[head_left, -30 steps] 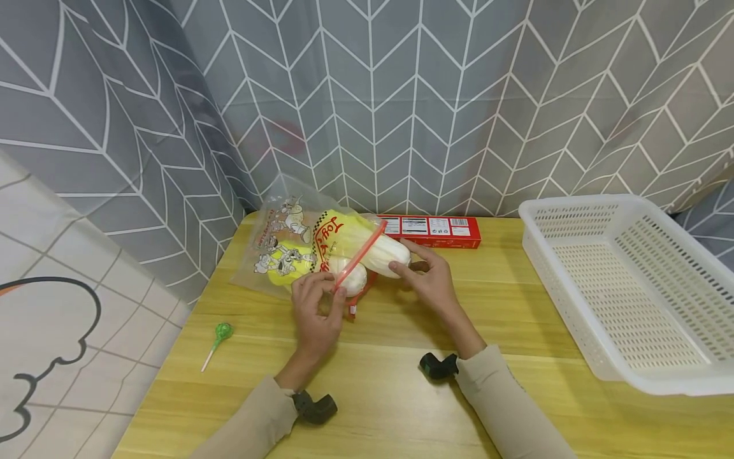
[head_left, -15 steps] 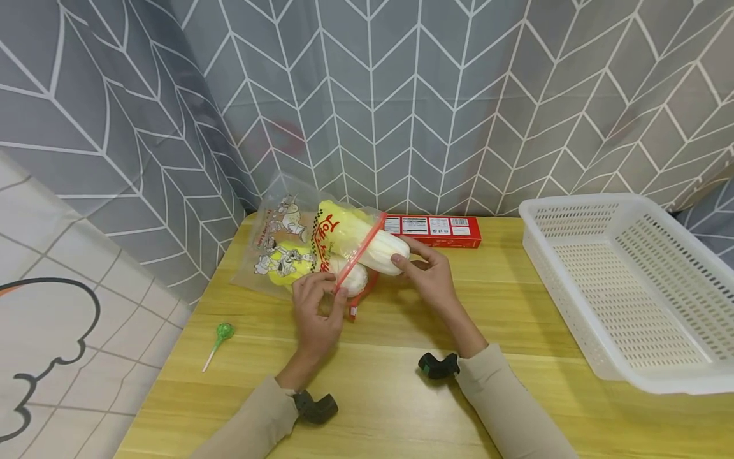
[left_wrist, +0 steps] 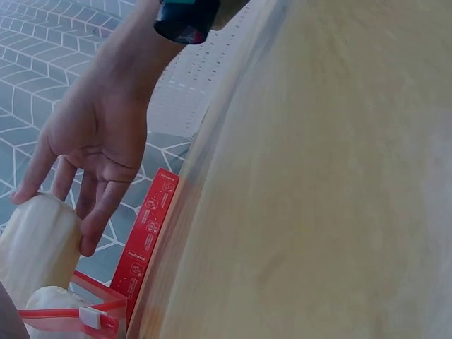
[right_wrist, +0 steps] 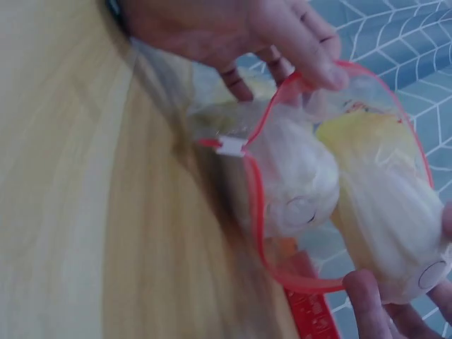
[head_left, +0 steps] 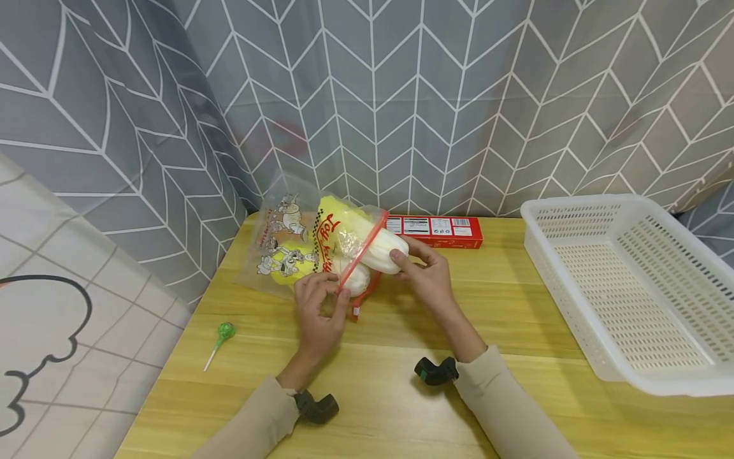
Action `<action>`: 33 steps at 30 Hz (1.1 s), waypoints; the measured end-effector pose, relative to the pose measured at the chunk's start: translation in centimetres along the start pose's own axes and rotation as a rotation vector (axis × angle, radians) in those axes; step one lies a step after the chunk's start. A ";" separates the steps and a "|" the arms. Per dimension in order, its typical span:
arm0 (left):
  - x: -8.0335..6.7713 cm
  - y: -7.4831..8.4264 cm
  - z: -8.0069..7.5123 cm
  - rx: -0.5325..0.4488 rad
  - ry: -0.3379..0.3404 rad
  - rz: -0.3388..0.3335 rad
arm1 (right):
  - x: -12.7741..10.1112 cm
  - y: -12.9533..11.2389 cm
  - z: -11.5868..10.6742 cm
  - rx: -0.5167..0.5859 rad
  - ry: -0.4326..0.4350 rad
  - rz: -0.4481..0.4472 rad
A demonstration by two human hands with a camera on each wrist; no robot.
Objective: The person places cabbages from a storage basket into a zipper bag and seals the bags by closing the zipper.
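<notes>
A clear zip bag point(head_left: 287, 242) with cartoon prints and a red zip rim point(right_wrist: 258, 205) lies at the table's back left. Two pale yellow-white toy cabbages are in its mouth. The lower cabbage point(head_left: 355, 278) sits mostly inside. The upper cabbage point(head_left: 381, 248) still sticks out past the rim. My left hand point(head_left: 337, 297) pinches the near edge of the red rim, and it also shows at the top of the right wrist view point(right_wrist: 304, 53). My right hand point(head_left: 401, 258) holds the upper cabbage's stub end point(right_wrist: 424, 272) between thumb and fingers.
A long red box point(head_left: 436, 231) lies against the curtain just behind the bag. A white perforated basket point(head_left: 579, 205) fills the right side of the wooden table point(head_left: 516, 382). A green lollipop point(head_left: 220, 335) lies near the left edge.
My right hand has pushed the upper cabbage a little to the left, further into the bag's mouth. The left hand has kept its pinch on the zip rim.
</notes>
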State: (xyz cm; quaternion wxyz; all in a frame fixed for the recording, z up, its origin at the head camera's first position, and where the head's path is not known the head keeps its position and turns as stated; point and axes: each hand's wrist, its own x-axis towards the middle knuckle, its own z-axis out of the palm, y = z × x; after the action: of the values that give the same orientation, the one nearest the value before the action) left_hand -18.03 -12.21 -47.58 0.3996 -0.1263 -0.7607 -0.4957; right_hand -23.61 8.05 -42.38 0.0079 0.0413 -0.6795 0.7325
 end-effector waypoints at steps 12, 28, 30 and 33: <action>0.1 -0.1 0.1 -0.035 -0.005 0.041 | -0.3 -0.1 0.8 -0.045 -0.035 -0.101; -0.2 0.1 0.1 -0.070 -0.088 0.058 | -0.3 -0.1 0.9 -0.176 -0.028 -0.354; -0.2 0.1 0.1 -0.071 -0.093 0.072 | -0.3 -0.3 0.9 -0.156 -0.009 -0.290; -0.1 0.2 0.2 -0.079 -0.108 0.087 | -0.4 -0.8 0.7 -0.077 0.004 -0.164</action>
State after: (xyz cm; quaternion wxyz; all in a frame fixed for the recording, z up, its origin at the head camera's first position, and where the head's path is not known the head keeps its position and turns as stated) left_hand -17.93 -11.94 -47.61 0.3738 -0.2015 -0.7549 -0.4998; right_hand -23.17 7.38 -41.59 0.0706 0.0951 -0.7013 0.7029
